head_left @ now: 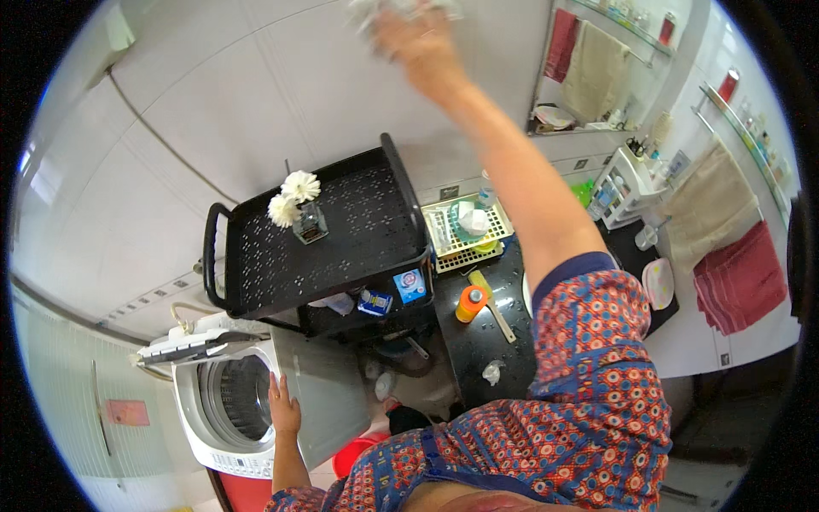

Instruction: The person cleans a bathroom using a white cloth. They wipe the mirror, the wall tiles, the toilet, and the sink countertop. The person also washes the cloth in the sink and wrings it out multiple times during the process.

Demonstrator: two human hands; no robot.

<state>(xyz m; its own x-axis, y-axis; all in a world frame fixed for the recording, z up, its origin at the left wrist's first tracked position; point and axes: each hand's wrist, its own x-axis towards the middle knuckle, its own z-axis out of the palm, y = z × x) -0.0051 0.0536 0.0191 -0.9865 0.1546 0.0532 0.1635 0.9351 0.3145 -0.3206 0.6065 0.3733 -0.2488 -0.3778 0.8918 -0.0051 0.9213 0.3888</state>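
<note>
White wad (363, 15): at the far edge of the view, in front of the tiled wall (213, 81); you cannot tell from the blur whether it touches.
Wad's direction: its visible spread runs left to right, poking out on both sides of your knuckles; crumpled, so no clear long axis shows.
Wad's look: white with greyish folds, soft-edged, smeared by blur; cloth or paper, you cannot tell.
Right grip (418, 41): your fingers are closed on the wad, your arm stretched toward the far side.
Left grip (284, 410): your fingers are spread and extended, resting at the right rim of the washing machine (223, 459), with nothing visibly held.
Washing machine's look: white, lid raised, metal drum showing.
Black cart (341, 243): between your two hands, white flowers (294, 194) standing on its top.
Black table (465, 363): right of the cart, carrying an orange bottle (471, 305).
</note>
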